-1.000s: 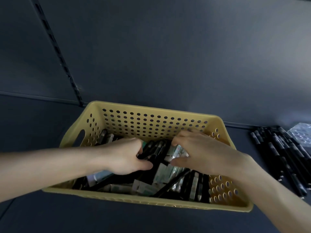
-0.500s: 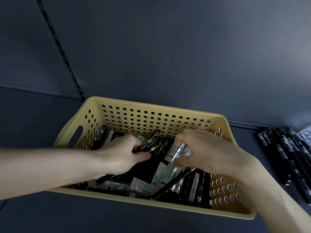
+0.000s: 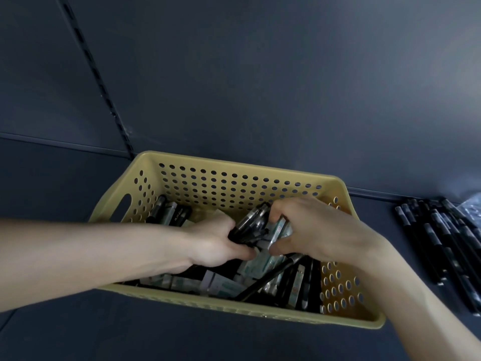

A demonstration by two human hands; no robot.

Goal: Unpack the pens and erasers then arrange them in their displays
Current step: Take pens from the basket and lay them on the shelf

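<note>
Within the last second, a bundle of pens point(image 3: 251, 222) has been gathered and raised at the middle of the basket point(image 3: 234, 310) on the shelf. It is gripped by the curled fingers of the left hand point(image 3: 216, 243). An eraser packet point(image 3: 279, 227) just beside it is pinched by the right hand point(image 3: 320, 230). Removal is judged imminent.

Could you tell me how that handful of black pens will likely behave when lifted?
The black pens look stiff and smooth, so some may slip from the left hand, which grips several at once. Round barrels would probably roll if dropped. Slim as they are, the bunch is likely light.
</note>
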